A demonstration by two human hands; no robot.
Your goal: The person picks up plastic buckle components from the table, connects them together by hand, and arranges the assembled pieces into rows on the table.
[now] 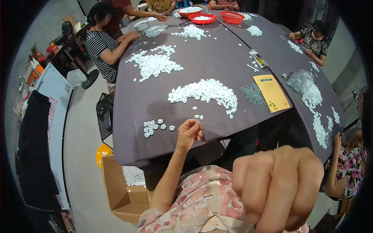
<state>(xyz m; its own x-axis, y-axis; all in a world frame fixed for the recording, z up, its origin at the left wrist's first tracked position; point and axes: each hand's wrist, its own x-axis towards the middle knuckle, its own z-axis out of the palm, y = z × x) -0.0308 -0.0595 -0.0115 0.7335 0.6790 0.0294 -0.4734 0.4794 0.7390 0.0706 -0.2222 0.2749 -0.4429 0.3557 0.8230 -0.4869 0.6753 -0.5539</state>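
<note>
A small item (199,123) was held at the fingertips by the left hand (189,131), the grip being closed to a narrow pinch; the item was too small to be identified. The right hand (279,182) was raised at four o'clock from the left, apart from the bench (217,66), with its fingers curled in; whether anything was held there could not be told.

From the left grip, three loose white pieces (197,117) were seen near, toward one o'clock, two side by side and one farther off. Beyond them one crescent-shaped pile (206,91) of white pieces was spread, too dense to be counted. At nine o'clock a group of white pieces (151,129) was laid out, about ten in number, some overlapping.

At two o'clock one heap of grey screw-like parts (253,94) was seen, with one yellow booklet (272,95) just beside it and one clear bag (305,79) farther out. At eleven o'clock one wide pile (155,65) of white pieces was spread. Three red basins (232,17) were placed at the far end, between twelve and one o'clock.
</note>
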